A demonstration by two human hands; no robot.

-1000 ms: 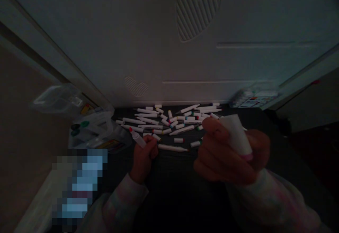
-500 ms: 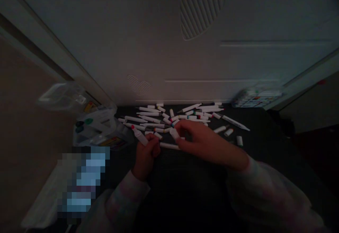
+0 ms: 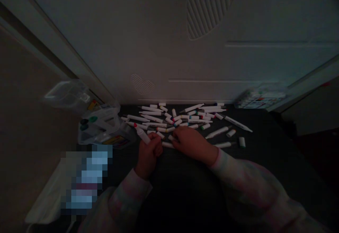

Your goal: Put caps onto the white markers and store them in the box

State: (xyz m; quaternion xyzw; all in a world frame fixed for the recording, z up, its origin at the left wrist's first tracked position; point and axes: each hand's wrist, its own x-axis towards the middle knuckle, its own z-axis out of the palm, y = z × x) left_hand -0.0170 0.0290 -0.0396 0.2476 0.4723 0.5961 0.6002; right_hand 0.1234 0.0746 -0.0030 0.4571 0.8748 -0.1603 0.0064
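Note:
My left hand is closed around a white marker, its uncapped red tip pointing up and to the left. Just to the right, my right hand is bent over the near edge of the marker pile, fingers pinched together. A small white marker cap shows at those fingertips, partly hidden by them. Beneath both hands lies another white marker. Behind them, several uncapped white markers and loose caps with coloured ends are scattered over the dark tabletop.
A clear plastic case with its lid raised stands at the left, dark and green caps inside. Below it lies a blurred-out lit screen. A clear rack sits at the back right against the white panel. One cap stands apart at right.
My right hand has drawn its fingers in and moved slightly down, covering more of the cap. My left hand keeps the red-tipped marker. The whole view has shifted a little.

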